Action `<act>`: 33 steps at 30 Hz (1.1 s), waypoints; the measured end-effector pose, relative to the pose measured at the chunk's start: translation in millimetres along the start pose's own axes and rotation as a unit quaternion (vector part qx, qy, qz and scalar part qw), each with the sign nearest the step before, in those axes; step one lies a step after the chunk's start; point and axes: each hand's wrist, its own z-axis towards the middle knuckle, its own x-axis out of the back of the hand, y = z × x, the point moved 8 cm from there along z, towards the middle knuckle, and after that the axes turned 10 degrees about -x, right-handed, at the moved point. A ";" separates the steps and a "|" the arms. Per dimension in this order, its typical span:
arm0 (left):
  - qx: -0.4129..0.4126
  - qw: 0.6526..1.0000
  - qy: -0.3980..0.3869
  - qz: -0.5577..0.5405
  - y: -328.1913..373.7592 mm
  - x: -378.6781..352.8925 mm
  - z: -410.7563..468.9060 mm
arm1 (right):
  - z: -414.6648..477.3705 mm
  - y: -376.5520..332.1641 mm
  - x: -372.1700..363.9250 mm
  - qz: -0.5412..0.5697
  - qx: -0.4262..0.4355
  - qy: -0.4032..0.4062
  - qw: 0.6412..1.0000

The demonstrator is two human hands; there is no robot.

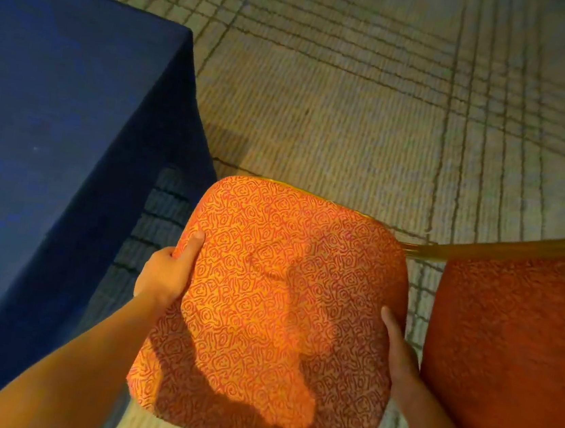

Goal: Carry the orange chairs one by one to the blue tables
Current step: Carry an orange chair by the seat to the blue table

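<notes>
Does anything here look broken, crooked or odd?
Nothing much. The orange swirl-patterned chair seat has a shallow dimple near its middle; the dark patch below is shadow. Left hand and right hand grip its sides beside the blue cloth-covered table.

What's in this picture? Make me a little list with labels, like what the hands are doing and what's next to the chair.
held thing: orange swirl-patterned padded chair seat
left hand: left hand grips the seat's left edge, thumb on top
right hand: right hand grips the seat's right edge
to the left: dark blue cloth-covered table
to the right: second orange padded chair with a gold frame
floor: beige carpet with dark grid lines
</notes>
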 end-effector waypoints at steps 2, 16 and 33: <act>0.006 1.000 0.004 0.001 -15.0 -12.9 17.6 | 17.3 6.2 -5.9 -0.005 0.003 0.006 1.000; 0.012 0.999 0.027 0.030 -111.8 -111.2 117.2 | 160.7 78.8 -19.9 -0.005 -0.052 0.022 0.998; 0.018 0.999 0.021 0.037 -164.8 -169.5 152.5 | 223.8 115.7 -18.8 0.011 -0.070 0.055 0.996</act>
